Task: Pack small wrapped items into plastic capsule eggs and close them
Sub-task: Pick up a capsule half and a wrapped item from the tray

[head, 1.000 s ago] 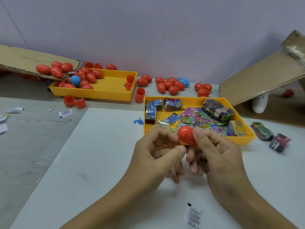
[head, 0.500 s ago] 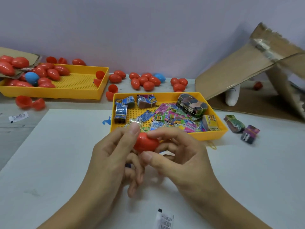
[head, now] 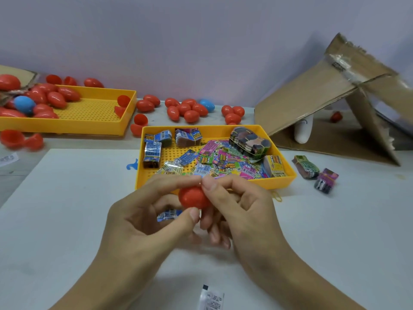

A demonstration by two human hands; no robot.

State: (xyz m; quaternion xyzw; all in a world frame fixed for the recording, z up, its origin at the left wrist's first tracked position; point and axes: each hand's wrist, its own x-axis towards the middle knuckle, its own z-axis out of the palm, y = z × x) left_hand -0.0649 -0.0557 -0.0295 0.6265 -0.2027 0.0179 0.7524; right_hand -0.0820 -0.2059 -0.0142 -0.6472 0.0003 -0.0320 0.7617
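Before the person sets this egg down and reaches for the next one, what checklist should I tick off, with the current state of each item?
1. Red egg held by both hands: ok; left hand and right hand pinch it.
2. Egg fully closed: cannot tell; fingers hide the seam.
3. Item inside the egg: cannot tell.
4. Blue wrapped item in the left hand, still outside the egg: not ok if meant for this egg.
5. Supply in the near yellow tray: ok; many wrapped items left.
6. Space in the far yellow tray: ok; right part bare.
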